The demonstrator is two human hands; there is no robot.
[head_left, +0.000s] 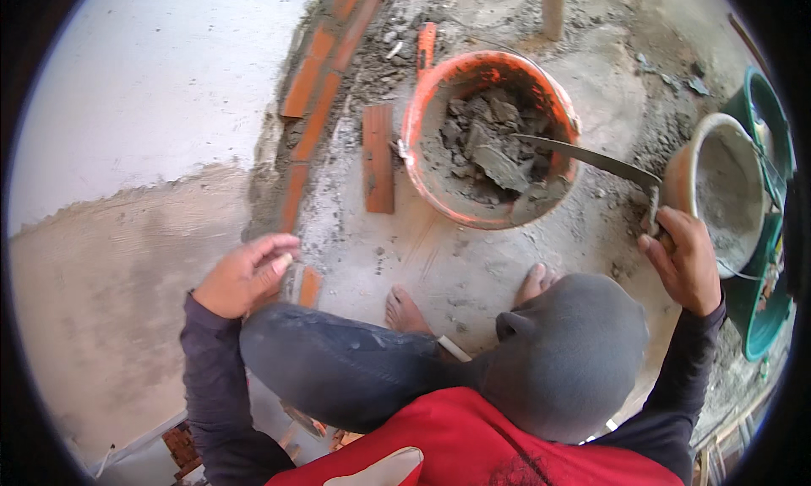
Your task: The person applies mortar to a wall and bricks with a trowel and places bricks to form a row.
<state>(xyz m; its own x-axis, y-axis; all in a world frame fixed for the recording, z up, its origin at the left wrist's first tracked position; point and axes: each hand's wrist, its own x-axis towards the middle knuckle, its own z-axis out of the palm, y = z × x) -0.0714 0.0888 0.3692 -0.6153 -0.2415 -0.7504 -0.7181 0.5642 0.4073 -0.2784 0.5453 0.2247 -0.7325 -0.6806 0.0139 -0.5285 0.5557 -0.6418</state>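
My right hand (pixel 686 262) is wrapped round the handle of a trowel (pixel 596 157). The trowel's thin grey blade points left, its tip over the mortar (pixel 490 140) inside an orange bucket (pixel 414 169). That mortar looks lumpy and grey. My left hand (pixel 245 276) is beside the low course of orange bricks (pixel 319 114) along the wall. Its fingers are loosely bent, with the thumb apart, and I see nothing between them. A brick end (pixel 309 287) shows just right of this hand. One loose brick (pixel 378 158) lies on the floor left of the bucket.
A pale mortar-crusted bucket (pixel 683 169) and green tubs (pixel 764 325) stand at the right. The partly plastered wall (pixel 127 148) fills the left side. An orange-handled tool (pixel 426 47) rests at the bucket's far left. My bare feet (pixel 405 310) are close to the bucket.
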